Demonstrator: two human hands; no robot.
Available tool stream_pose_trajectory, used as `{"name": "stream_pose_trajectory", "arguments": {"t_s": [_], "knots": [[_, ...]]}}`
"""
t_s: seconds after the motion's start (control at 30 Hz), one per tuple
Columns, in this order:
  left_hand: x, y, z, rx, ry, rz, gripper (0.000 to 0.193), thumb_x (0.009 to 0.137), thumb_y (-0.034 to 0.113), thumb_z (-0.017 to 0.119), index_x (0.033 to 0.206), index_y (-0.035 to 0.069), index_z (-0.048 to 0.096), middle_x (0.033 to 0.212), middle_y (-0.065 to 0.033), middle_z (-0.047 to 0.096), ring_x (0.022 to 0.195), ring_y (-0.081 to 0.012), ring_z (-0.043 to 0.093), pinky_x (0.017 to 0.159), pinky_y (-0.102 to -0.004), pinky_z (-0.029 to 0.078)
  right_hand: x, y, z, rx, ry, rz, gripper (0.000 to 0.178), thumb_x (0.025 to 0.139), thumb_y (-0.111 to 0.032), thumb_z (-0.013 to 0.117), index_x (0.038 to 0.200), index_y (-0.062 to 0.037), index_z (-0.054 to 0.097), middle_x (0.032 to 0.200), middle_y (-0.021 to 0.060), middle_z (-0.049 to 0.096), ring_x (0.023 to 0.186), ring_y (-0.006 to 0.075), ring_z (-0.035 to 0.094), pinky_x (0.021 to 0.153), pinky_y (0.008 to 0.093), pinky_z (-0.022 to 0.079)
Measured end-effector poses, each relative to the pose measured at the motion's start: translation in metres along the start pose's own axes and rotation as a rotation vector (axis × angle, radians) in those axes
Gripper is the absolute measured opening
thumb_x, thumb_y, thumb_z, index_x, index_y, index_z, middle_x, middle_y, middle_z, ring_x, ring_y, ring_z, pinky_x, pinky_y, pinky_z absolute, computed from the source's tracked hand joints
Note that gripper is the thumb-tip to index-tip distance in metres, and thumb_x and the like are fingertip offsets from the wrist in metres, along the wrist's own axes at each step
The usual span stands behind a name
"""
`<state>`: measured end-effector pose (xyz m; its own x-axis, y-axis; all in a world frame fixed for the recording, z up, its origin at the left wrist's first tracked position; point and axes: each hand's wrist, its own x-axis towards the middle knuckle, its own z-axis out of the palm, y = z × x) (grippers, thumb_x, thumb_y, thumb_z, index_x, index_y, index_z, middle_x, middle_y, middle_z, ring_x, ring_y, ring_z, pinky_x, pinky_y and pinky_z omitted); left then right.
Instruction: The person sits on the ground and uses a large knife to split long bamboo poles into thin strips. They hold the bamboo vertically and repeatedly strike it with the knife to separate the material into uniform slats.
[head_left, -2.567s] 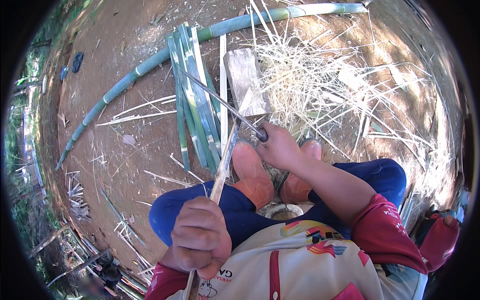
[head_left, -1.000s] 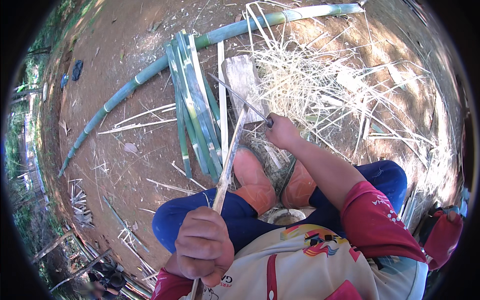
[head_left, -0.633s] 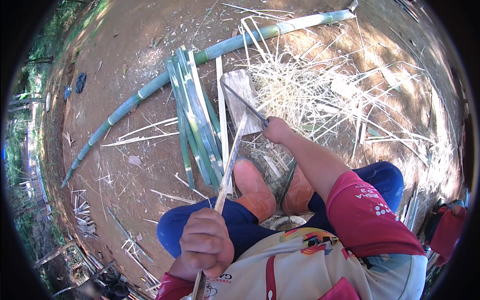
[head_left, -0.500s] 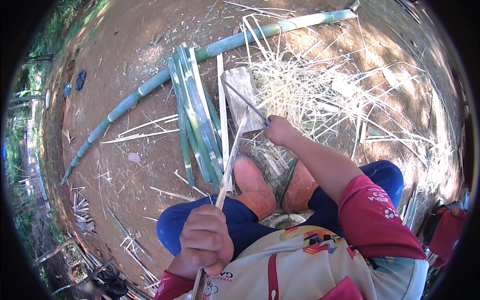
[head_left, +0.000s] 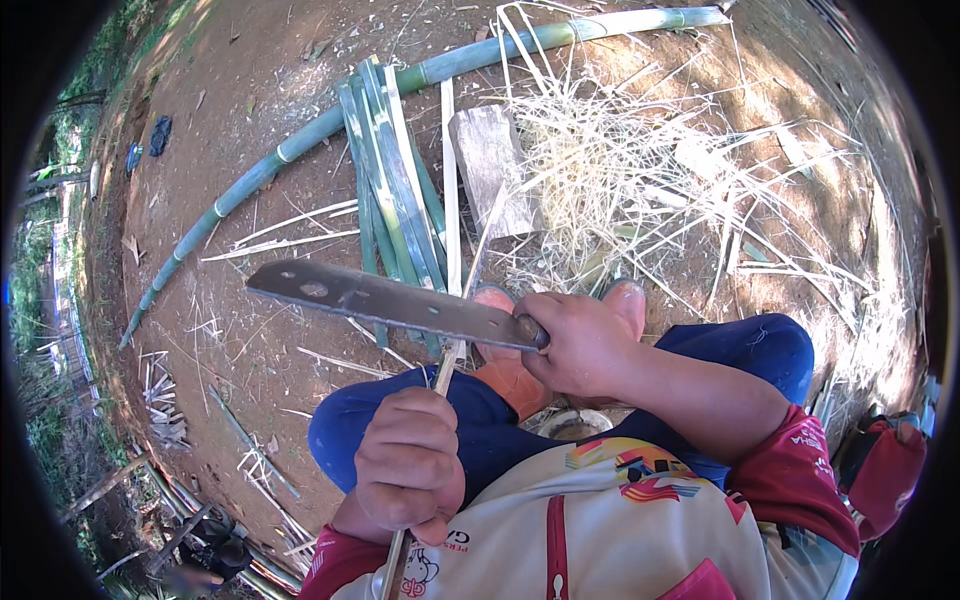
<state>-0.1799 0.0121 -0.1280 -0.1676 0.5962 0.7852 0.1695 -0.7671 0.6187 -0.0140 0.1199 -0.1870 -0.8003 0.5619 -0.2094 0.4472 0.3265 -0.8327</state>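
Observation:
My left hand (head_left: 408, 465) is wrapped round a long split bamboo strip (head_left: 446, 368), which slants up and away from my lap. The strip's far tip reaches the worn wooden block (head_left: 487, 170) on the ground. In my right hand (head_left: 585, 343) is the handle of a machete. Its broad dark machete blade (head_left: 390, 308), with several holes in it, points left and crosses over the strip just beyond my left hand. Whether the edge touches the strip I cannot tell. Both hands are closed, and the strip's near end runs down past my left wrist.
Split green bamboo lengths (head_left: 400, 200) lie left of the block, against a long curved bamboo pole (head_left: 320, 130). A heap of pale shavings (head_left: 610, 170) spreads to the right. My orange boots (head_left: 515, 385) stand between my bent knees. A red bag (head_left: 890, 480) sits at far right.
My right hand has drawn the machete back from near the block toward my body. Its blade has swung round to point left, across the strip. My left hand still grips the strip.

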Motion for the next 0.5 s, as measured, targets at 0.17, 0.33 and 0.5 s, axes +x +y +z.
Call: {"name": "stream_pose_trajectory", "arguments": {"t_s": [0.17, 0.33, 0.5], "knots": [[0.000, 0.000, 0.000, -0.017, -0.012, -0.006, 0.044, 0.103, 0.043, 0.057, 0.073, 0.013, 0.044, 0.051, 0.0036, 0.039, 0.039, -0.0131, 0.040, 0.041, -0.0299, 0.036, 0.008, 0.019, 0.001, -0.024, -0.011, 0.121, 0.032, 0.078, -0.015, 0.068, 0.107, -0.0060, 0.060, 0.086, 0.0189, 0.067, 0.081, 0.0400, 0.068, 0.071, 0.0498, 0.054], [0.000, 0.000, -0.002, -0.017, -0.034, -0.021, 0.045, 0.103, 0.043, 0.056, 0.073, 0.013, 0.044, 0.051, 0.0035, 0.040, 0.039, -0.0133, 0.040, 0.042, -0.0301, 0.038, 0.006, 0.027, 0.008, -0.018, 0.049, 0.031, 0.030, 0.078, -0.015, 0.069, 0.105, -0.0052, 0.061, 0.084, 0.0198, 0.066, 0.081, 0.0408, 0.068, 0.072, 0.0493, 0.054], [-0.001, 0.002, 0.000, 0.001, -0.011, -0.023, 0.045, 0.103, 0.045, 0.056, 0.073, 0.013, 0.044, 0.052, 0.0034, 0.041, 0.040, -0.0137, 0.042, 0.043, -0.0302, 0.039, 0.023, 0.057, 0.008, -0.068, 0.034, 0.139, 0.029, 0.078, -0.016, 0.069, 0.104, -0.0048, 0.062, 0.085, 0.0201, 0.067, 0.081, 0.0415, 0.068, 0.073, 0.0487, 0.054]]}}
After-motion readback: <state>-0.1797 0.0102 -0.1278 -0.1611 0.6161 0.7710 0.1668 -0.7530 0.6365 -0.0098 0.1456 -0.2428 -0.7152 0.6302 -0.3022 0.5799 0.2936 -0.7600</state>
